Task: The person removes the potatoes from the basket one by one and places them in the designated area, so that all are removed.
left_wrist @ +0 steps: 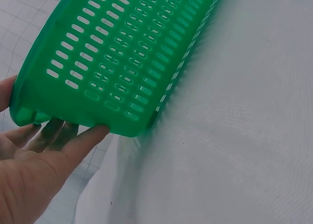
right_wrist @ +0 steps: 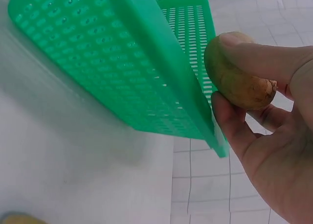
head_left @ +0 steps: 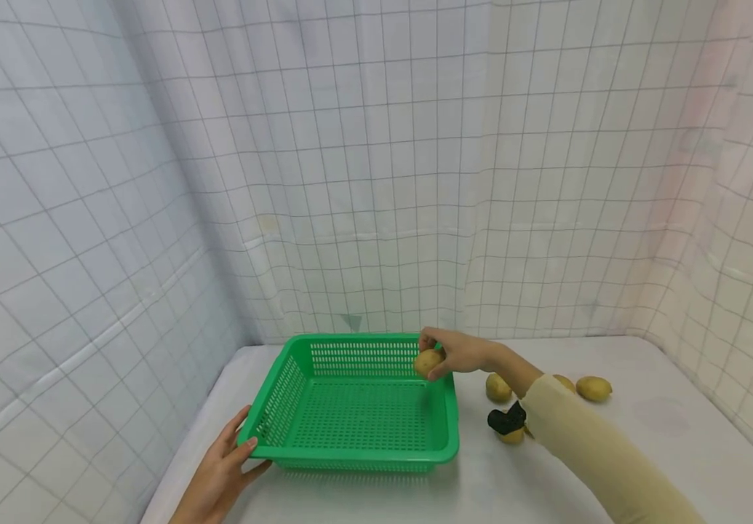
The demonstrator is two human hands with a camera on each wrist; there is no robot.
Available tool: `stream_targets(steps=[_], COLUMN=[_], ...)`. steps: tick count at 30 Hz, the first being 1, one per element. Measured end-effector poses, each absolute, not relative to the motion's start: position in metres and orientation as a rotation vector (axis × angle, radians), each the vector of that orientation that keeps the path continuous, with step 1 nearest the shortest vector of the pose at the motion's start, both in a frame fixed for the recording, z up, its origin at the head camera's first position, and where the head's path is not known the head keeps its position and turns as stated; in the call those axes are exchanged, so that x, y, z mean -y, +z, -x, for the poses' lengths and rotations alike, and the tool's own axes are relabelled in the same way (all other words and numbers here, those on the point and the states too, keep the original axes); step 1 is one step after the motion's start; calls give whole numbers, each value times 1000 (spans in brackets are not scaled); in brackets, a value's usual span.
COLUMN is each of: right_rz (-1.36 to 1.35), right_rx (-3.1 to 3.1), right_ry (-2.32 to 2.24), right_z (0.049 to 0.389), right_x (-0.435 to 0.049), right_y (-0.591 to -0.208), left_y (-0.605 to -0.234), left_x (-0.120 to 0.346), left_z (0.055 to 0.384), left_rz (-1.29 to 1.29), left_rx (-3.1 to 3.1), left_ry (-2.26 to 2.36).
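Note:
A green plastic basket (head_left: pixel 363 456) with slotted walls stands on the white surface, its inside bare. At its near left corner my left hand (head_left: pixel 219 466) grips the rim; the left wrist view shows fingers (left_wrist: pixel 80 143) bent beneath the lip. My right hand (head_left: pixel 464 351) pinches a potato (head_left: pixel 427 362) between thumb and fingers, just inside the basket's far right corner. In the right wrist view that potato (right_wrist: pixel 234 77) is held above the rim, with brown marks at one end.
Right of the basket lie a potato (head_left: pixel 498 388), another potato (head_left: pixel 512 437) partly under a black object (head_left: pixel 507 418), and one farther right (head_left: pixel 594 388). My right sleeve (head_left: pixel 599 444) partly covers another potato (head_left: pixel 566 381). Gridded white curtains (head_left: pixel 376 182) enclose the back and sides.

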State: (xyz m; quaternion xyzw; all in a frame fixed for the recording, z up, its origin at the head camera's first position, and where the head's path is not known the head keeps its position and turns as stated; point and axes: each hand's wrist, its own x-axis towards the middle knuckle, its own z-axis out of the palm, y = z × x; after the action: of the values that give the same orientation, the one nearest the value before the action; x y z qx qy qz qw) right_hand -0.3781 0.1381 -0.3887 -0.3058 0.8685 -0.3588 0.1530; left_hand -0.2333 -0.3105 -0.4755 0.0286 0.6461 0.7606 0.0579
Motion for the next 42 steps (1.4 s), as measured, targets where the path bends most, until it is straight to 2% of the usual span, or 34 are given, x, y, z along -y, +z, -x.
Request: stream_targets(steps=[42], right_rz=[637], right_rx=[-2653], right_ry=[-1208], right_z=[332], right_x=[-263], right_y=[-410], left_y=[-476], left_x=[320], left_z=[240], left_rz=[-28], left_rx=[-2130], left_ry=[2191])
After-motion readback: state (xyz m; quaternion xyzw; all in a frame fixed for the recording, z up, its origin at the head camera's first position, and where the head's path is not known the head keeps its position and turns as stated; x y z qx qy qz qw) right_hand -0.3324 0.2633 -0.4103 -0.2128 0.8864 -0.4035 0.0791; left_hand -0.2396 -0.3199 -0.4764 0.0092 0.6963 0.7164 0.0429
